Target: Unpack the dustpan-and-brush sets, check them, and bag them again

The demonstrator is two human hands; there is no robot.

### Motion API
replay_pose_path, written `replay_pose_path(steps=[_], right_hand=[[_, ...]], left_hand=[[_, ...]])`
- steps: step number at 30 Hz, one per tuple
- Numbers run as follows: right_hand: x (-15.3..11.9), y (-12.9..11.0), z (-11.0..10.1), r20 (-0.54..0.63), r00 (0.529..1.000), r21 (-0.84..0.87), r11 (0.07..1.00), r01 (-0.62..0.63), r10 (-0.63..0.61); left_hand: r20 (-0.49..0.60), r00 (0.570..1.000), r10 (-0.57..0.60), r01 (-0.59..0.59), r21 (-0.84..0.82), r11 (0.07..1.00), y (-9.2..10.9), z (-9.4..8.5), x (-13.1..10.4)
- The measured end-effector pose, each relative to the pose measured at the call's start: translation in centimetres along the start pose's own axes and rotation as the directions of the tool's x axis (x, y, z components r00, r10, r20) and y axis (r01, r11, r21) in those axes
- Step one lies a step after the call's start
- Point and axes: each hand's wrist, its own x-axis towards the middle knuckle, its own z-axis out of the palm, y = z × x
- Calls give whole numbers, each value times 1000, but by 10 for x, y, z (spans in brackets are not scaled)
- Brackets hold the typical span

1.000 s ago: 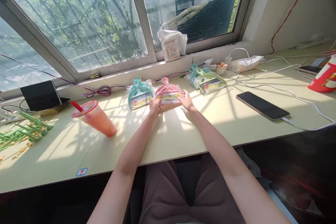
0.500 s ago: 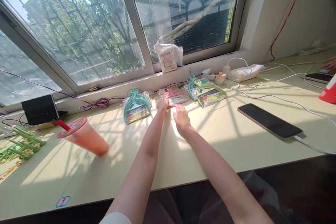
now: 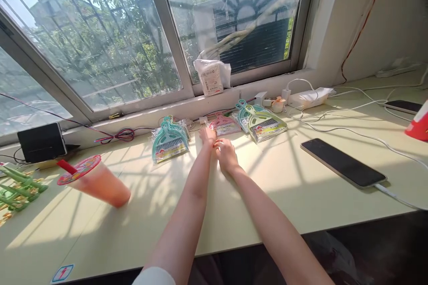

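Stretching across the bench (image 3: 225,218), both bare arms end close together beside a pink dustpan-and-brush packet (image 3: 224,125). The left grip (image 3: 207,134) is the nearer of the two and lies at the packet's left side, appearing to meet its near left corner. From this grip the packet extends to the right and slightly beyond; its long axis runs away from the person, handle toward the window, broad brush end toward the hands. The left fingers are partly bent, but whether they close on the wrapping cannot be told. The right grip (image 3: 226,153) sits on the near side of the packet, its fingers loosely curled and their tips close against the left hand; whether anything is held between them cannot be made out. To the left of the left grip lies a teal packet (image 3: 170,142). To the right of both, beyond the pink packet, a green packet (image 3: 266,125) overlaps a second teal packet (image 3: 241,118). A phone (image 3: 344,162) lies well apart to the right; a drink cup (image 3: 100,185) stands well apart to the left.
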Motion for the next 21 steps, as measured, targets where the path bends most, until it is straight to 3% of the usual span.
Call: replay_pose_path(steps=[6,8,11,13,16,17,18,21], right_hand=[[-3,4,2,-22,1000,13,1000,22,-22],[-4,6,2,-19,999,3,999,40,-40],[-5,8,3,-17,998,-11,998,63,-64],[-5,8,2,-12,998,-23,998,60,-60],[-5,9,2,5,999,-32,999,35,-35],[-4,9,2,14,1000,-31,999,29,-28],[-4,10,2,22,999,-29,999,25,-25],[-5,12,2,37,999,-32,999,28,-26]], left_hand=[[-117,984,133,-114,160,981,7,-18,-12],[-173,951,254,-202,270,941,4,-38,-15],[-282,887,366,-238,400,885,-11,-85,-20],[-384,864,327,-158,411,898,-30,-126,-23],[-494,852,173,10,347,938,-67,-187,-30],[-498,867,33,88,219,972,-80,-204,-33],[-483,875,-30,125,167,978,-92,-219,-36],[-366,920,-142,163,29,986,-119,-249,-48]])
